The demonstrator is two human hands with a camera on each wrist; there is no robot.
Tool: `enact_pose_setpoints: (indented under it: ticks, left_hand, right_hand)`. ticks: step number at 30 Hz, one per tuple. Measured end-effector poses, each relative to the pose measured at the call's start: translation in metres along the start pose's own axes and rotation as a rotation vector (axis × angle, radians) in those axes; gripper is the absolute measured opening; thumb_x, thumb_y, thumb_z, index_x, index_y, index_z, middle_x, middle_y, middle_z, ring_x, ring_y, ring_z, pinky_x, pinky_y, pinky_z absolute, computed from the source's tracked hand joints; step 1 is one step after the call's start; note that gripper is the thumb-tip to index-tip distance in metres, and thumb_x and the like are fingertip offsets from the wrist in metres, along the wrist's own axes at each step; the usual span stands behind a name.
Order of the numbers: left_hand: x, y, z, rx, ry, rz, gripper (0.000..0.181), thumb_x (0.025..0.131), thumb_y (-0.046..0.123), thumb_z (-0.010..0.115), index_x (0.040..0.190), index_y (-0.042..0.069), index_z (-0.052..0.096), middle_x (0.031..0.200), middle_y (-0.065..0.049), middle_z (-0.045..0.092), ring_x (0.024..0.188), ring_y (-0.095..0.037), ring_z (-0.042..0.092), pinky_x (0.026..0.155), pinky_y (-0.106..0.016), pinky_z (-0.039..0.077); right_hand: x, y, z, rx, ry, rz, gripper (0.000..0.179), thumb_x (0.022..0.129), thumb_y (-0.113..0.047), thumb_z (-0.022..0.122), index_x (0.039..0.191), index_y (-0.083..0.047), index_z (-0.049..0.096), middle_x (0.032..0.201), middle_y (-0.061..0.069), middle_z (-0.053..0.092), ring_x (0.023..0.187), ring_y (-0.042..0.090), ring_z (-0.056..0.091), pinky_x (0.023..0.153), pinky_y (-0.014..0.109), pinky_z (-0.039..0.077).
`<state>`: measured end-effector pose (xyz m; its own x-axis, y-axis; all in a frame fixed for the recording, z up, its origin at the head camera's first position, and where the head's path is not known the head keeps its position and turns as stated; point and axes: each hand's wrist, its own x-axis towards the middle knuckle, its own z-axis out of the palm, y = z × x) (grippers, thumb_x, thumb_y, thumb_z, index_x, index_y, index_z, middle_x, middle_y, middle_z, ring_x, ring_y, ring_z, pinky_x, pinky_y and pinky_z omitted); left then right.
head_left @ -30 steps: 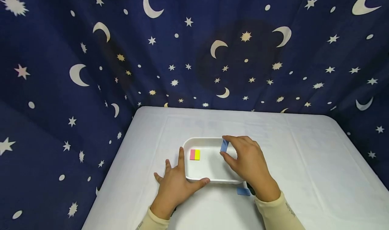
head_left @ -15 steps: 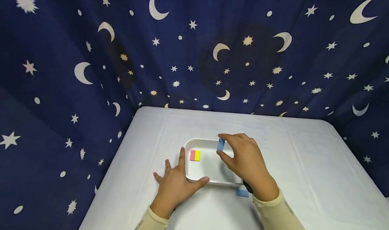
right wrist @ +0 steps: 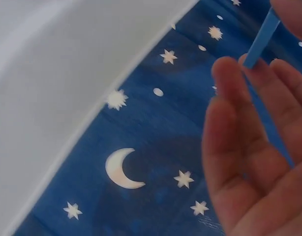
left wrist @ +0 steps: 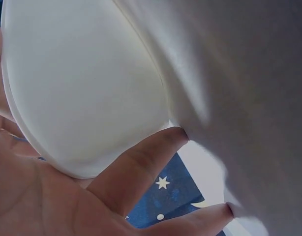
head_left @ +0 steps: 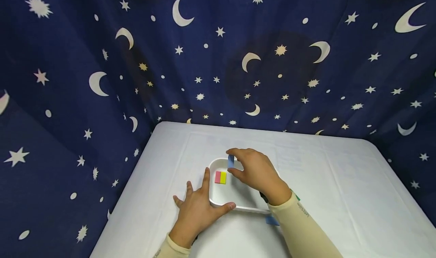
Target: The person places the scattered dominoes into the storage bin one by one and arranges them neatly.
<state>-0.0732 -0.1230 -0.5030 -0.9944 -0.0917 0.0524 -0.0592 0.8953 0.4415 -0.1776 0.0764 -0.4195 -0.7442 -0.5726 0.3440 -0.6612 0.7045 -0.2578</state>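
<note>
My right hand [head_left: 255, 171] pinches a small blue rectangular tile [head_left: 231, 162] by its ends, between thumb and a fingertip, over the left half of a white tray [head_left: 238, 209]. In the right wrist view the blue tile [right wrist: 262, 38] shows edge-on between the fingertips. A pink tile [head_left: 217, 177] and a yellow tile [head_left: 223, 177] lie side by side in the tray, just left of and nearer than the held one. Spread along the tray's left end, my left hand [head_left: 195, 212] rests its straight fingers and thumb at the rim; the left wrist view shows the tray wall [left wrist: 87, 88] close beside them.
Another blue tile [head_left: 272, 220] lies on the white tablecloth [head_left: 327, 182] in front of the tray, partly covered by the right sleeve. A green piece [head_left: 298, 197] peeks out behind that sleeve. A dark blue curtain [head_left: 218, 61] with moons and stars hangs behind the table.
My right hand has carried the blue tile leftward over the tray, closer to the pink and yellow tiles. The green piece has come into sight behind the sleeve. My left hand stays at the tray.
</note>
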Motion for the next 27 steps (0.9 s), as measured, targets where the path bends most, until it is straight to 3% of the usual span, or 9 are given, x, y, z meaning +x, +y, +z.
enact_pose_setpoints:
  ticks: [8,15,21,27]
  left_hand:
    - [0.001,-0.002,0.0,-0.013,-0.009,0.009,0.137,0.064,0.101,0.06,0.172,0.031,0.012,0.137,0.003,0.07,0.145,-0.06,0.036,0.09,-0.098,0.013]
    - [0.002,-0.003,-0.001,-0.012,-0.01,0.024,0.135,0.068,0.099,0.06,0.172,0.03,0.01,0.137,0.002,0.07,0.145,-0.06,0.035,0.091,-0.097,0.012]
    - [0.002,-0.002,0.0,-0.011,-0.009,0.021,0.135,0.068,0.098,0.061,0.172,0.029,0.011,0.138,0.0,0.069,0.145,-0.06,0.036,0.09,-0.098,0.014]
    - [0.002,-0.002,-0.001,-0.005,-0.012,0.016,0.137,0.067,0.099,0.061,0.172,0.028,0.011,0.139,0.0,0.069,0.144,-0.061,0.036,0.09,-0.098,0.014]
  right_hand:
    - [0.011,0.006,0.028,0.073,-0.117,-0.035,0.051,0.084,-0.027,0.091,0.13,-0.022,0.072,0.109,-0.01,0.075,0.088,0.012,0.072,0.075,0.035,0.056]
    - [0.016,0.007,0.037,0.049,-0.167,-0.083,0.046,0.083,-0.024,0.09,0.126,-0.02,0.075,0.098,-0.011,0.074,0.074,0.008,0.061,0.067,0.033,0.052]
    - [0.019,0.012,0.041,-0.013,-0.259,-0.055,0.045,0.08,-0.025,0.091,0.122,-0.02,0.077,0.097,-0.009,0.075,0.078,0.013,0.063,0.068,0.038,0.054]
    - [0.023,0.014,0.044,-0.072,-0.325,-0.002,0.049,0.077,-0.03,0.094,0.122,-0.021,0.077,0.085,-0.009,0.072,0.075,0.014,0.06,0.066,0.039,0.053]
